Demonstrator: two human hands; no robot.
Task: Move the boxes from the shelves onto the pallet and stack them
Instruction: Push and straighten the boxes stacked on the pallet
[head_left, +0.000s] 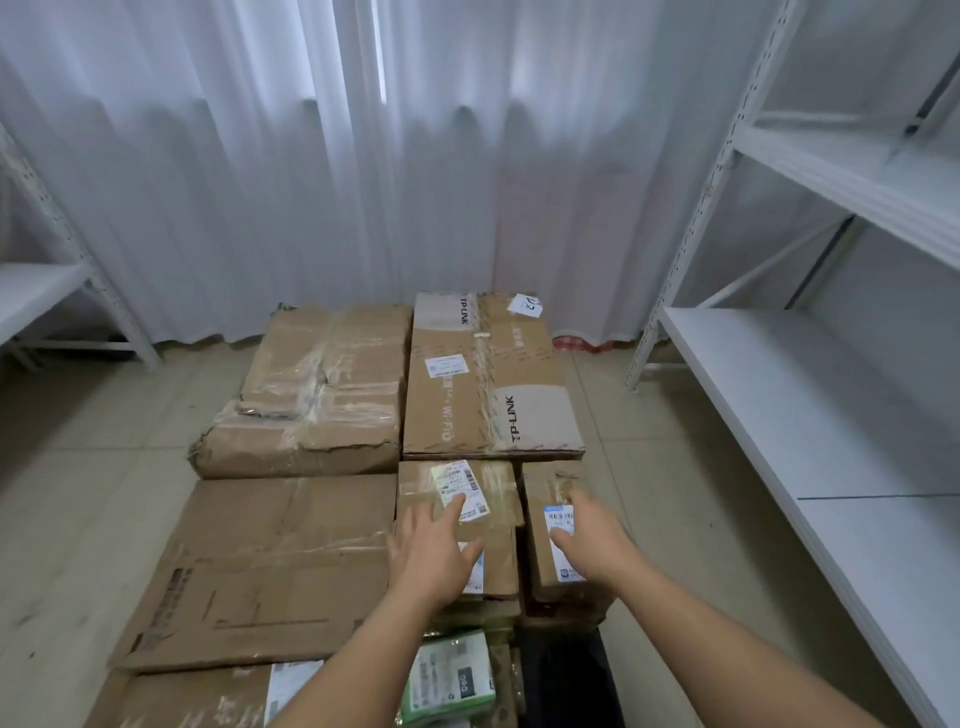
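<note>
Both hands lie flat with straight fingers, gripping nothing, the left hand (434, 551) on a small labelled box (460, 506) and the right hand (587, 538) on its right neighbour (553, 540), near the pile's right edge, where an uneven push could tip either off.

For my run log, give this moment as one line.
left hand open on small box | right hand open on neighbouring box | shelves bare

**Brown cartons, white surroundings**

Plain brown cardboard on the large taped box (311, 384), streaked with glossy clear tape. Brown with grey panels and black lettering on the TP-LINK box (491, 374). White labels with blue bands on the small box (558, 530). Green-and-white print on the packet (452, 675). White curtain (311, 156), white shelving (831, 364), beige tiled floor (78, 467).
</note>
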